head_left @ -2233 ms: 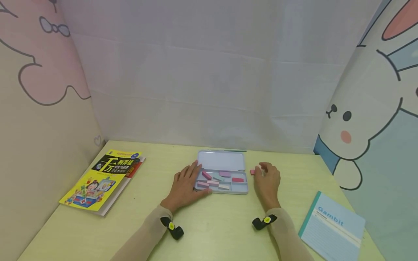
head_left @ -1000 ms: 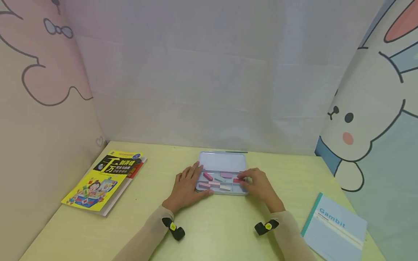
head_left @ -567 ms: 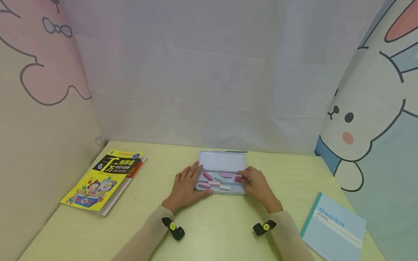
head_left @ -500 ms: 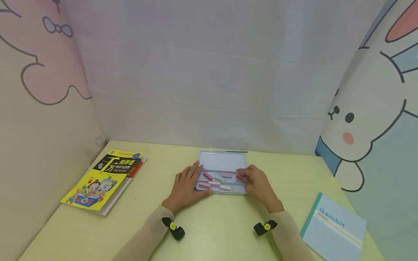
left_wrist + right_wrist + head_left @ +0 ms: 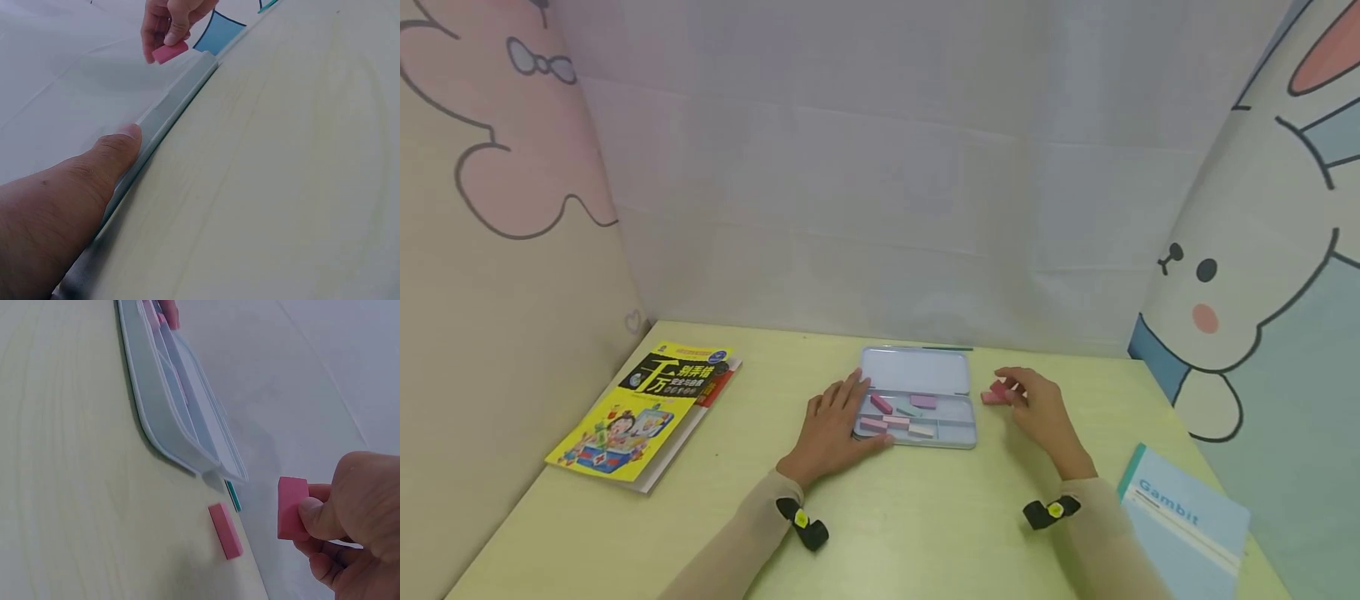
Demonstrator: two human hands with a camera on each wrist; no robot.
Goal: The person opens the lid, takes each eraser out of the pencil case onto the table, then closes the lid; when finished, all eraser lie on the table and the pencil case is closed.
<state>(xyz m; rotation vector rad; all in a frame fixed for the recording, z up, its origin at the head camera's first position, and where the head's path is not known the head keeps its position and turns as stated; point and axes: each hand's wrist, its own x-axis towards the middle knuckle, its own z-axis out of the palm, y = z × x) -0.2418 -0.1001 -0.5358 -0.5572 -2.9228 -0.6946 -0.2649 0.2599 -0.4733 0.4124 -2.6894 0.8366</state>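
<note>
My left hand lies spread at the left side of an open pale-blue hinged case, its thumb along the front edge. Several small blocks sit in the case's compartments, among them a purple block, a magenta block and a white block. To the right of the case, my right hand pinches a deep-pink block between thumb and fingers, raised above the table. Below it, a second pink block lies on the table beside the case.
A thin green stick lies behind the case's raised lid. Books with a yellow cover lie at the left, and a blue notebook at the right front. A white curtain hangs along the table's back edge.
My right hand reached into the case's right compartment, took the deep-pink block and carried it right, over the pink block on the table. The left hand stayed on the case.
</note>
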